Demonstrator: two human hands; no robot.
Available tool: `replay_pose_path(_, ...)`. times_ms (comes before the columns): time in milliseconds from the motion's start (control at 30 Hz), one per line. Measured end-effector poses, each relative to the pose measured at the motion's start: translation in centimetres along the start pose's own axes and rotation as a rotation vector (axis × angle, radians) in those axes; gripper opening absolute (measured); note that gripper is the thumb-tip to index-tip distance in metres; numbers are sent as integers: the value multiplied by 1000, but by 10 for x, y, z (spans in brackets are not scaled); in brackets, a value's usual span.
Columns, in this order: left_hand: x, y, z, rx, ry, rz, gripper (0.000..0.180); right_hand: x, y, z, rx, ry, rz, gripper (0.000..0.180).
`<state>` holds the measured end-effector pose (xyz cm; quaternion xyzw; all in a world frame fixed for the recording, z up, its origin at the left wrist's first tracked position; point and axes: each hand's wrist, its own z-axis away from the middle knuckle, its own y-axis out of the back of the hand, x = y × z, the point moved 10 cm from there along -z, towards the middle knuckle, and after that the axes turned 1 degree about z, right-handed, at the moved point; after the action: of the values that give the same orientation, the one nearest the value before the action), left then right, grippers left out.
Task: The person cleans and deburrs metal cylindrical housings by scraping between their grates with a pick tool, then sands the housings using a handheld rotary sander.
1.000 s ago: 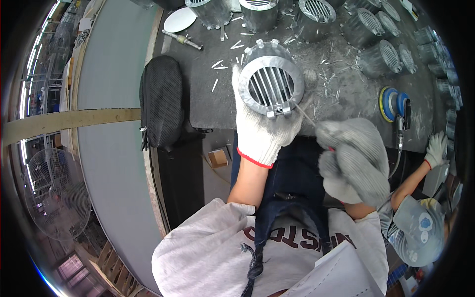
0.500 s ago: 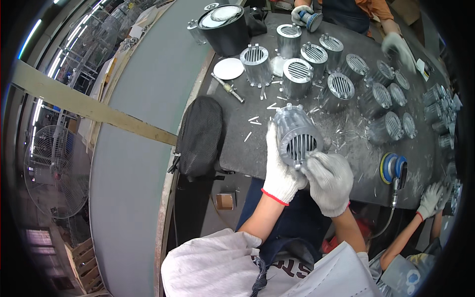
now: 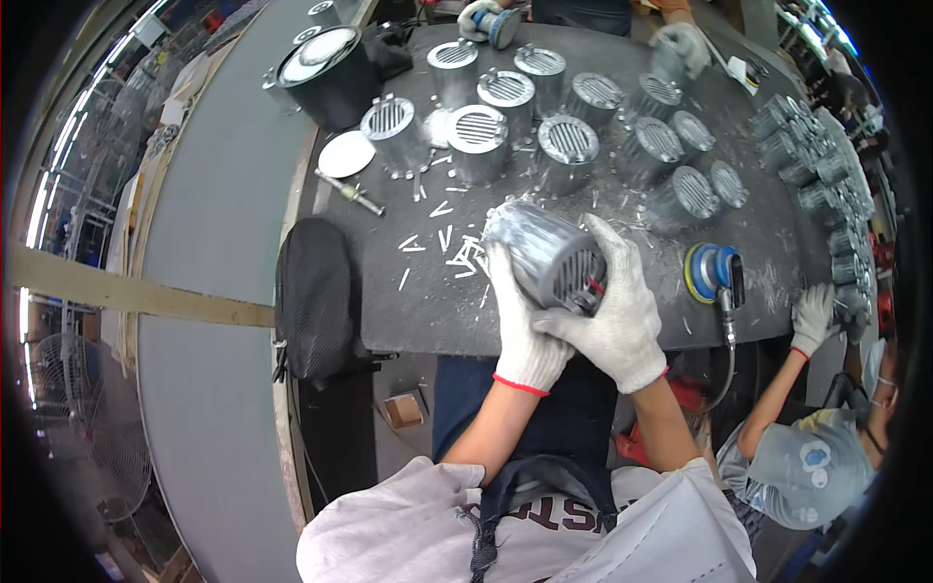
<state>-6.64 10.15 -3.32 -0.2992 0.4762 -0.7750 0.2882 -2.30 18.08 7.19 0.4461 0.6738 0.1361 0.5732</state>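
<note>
At the near edge of the dark bench point(image 3: 437, 321), both gloved hands hold one grey metal vent cylinder point(image 3: 544, 255) just above the surface. The left hand point(image 3: 523, 325) cups it from below and behind, fingers wrapped up its side in a firm grip. The right hand point(image 3: 614, 316) is closed over the slatted end, where a small red object shows at the fingertips; what it is cannot be told. The cylinder lies tilted, its grille facing the person.

Just left of it, short pale metal slivers point(image 3: 442, 248) lie scattered on the bench. To the right, a round blue-and-yellow sander point(image 3: 711, 274) rests near the edge, its hose hanging down. A black bag point(image 3: 313, 296) hangs at the bench's left side. A co-worker's gloved hand point(image 3: 812, 316) reaches onto the right end.

Farther back lie a small hand tool point(image 3: 350, 192) and a white disc point(image 3: 346, 154), then rows of similar vent cylinders point(image 3: 569, 141) standing upright. At the far left corner stands a black drum point(image 3: 330, 73), and another person's gloved hands point(image 3: 680, 44) work at the far edge.
</note>
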Motion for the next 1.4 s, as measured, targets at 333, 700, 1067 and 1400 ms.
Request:
replay_pose_path(333,-4,-13,1,-354,-110,-726,64,36,91,-95,299,-41,100,80)
replay_pose_path(700,-17,42,16,-206,-465,-1424,35,146,75,-329,103,-208,605,102)
replay_pose_path(1067,-21,46,5,-132,-608,-1615,29,222,9,-376,-230,-150,527,93)
replay_pose_path(1400,-33,35,-5,-200,-512,-1672,28,478,306,-253,355,-870,983,69)
